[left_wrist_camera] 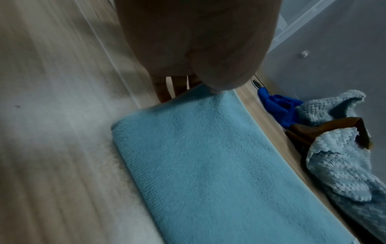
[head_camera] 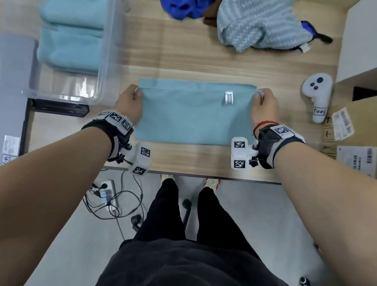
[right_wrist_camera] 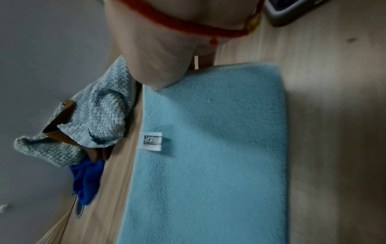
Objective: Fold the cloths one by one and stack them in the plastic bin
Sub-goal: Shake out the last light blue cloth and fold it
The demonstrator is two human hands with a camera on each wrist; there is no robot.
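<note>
The left hand [head_camera: 130,102] and right hand [head_camera: 265,107] pinch the teal cloth's [head_camera: 190,117] 12 o'clock corners; uneven pulling could skew the fold's edges.

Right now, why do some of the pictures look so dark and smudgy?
Head view: bright and mostly sharp, though the plastic bin looks hazy with glare. Left wrist view: dim, the left hand a dark close blur, the table streaky. Right wrist view: also dim, but the label on the light blue cloth stays fairly sharp.

Bin [head_camera: 107,39] left of cloth [head_camera: 190,117] (pile [head_camera: 255,21] behind).
</note>
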